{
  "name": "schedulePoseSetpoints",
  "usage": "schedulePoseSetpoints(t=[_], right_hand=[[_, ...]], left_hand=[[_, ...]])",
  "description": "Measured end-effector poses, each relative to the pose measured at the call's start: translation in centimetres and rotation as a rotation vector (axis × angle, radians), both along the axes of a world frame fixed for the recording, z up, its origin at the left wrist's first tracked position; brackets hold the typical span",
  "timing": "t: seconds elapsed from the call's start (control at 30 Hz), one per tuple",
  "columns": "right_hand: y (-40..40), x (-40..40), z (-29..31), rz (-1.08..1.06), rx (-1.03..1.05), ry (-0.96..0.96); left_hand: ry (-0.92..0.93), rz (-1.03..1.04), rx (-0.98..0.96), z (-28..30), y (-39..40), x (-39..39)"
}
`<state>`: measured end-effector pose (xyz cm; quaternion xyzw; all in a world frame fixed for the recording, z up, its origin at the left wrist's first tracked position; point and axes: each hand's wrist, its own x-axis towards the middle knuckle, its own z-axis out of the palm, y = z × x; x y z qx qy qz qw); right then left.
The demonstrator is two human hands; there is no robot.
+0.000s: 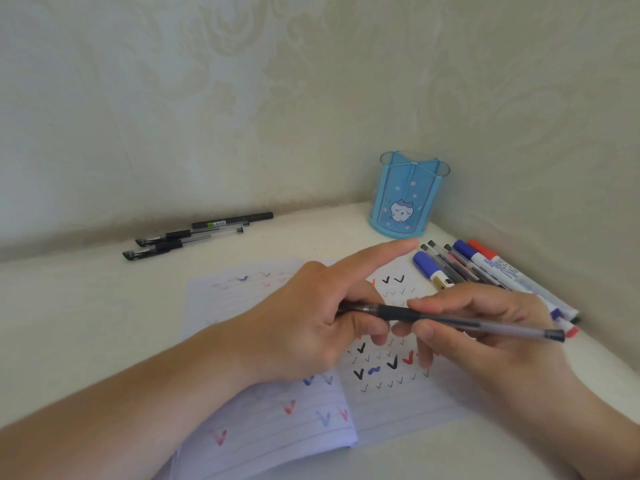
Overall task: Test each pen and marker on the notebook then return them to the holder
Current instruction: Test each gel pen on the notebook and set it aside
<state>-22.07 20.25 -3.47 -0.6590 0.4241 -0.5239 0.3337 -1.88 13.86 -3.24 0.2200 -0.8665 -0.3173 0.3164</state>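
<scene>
Here, both hands (pixel 381 327) pinching slim clear-barrelled pen (pixel 450 320), over lined, tick-marked notebook (pixel 277 427)

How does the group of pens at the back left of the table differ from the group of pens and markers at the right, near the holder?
The left group has only a few black pens; the right group has more pieces, with blue and red markers mixed in. The left group lies far from the blue holder, along the wall; the right group lies just beside it, partly hidden behind the right hand. Both groups lie flat on the table, outside the holder.
</scene>
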Motion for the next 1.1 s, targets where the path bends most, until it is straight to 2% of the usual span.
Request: schedulePoseSetpoints(t=[0.13,0.23,0.33,0.43,0.53,0.6,0.67,0.8,1.1], right_hand=[[0.0,0.4,0.2,-0.021,-0.078,0.04],[-1.0,0.5,0.1,0.023,-0.164,0.089],[-1.9,-0.5,0.2,0.081,-0.27,-0.028],[-2.1,-2.7,1.3,-0.123,-0.363,-0.047],[-2.1,-5.2,2.2,-0.509,-0.308,0.103],[-2.6,-6.6,1.9,-0.713,-0.183,0.392],[-3.2,-7.1,1.5,-0.793,-0.02,0.7],[-3.9,-6.8,0.6,-0.815,0.132,1.053],[-3.9,-6.9,0.5,-0.849,0.206,1.045]], left_hand=[[0.063,-0.009,0.045,-0.1,-0.1,-0.1],[0.041,-0.003,0.056,0.0,-0.2,-0.3],[-0.068,0.041,-0.019,0.0,-0.8,0.3],[-0.137,0.242,-0.155,0.1,-2.5,1.6],[-0.124,0.605,-0.257,-0.1,-5.1,2.9],[-0.228,0.817,-0.274,-0.4,-6.7,4.2],[-0.418,0.965,-0.299,-0.7,-7.9,5.8],[-0.626,1.158,-0.206,-0.7,-8.9,8.0],[-0.723,1.29,-0.11,-1.2,-9.7,9.4]])
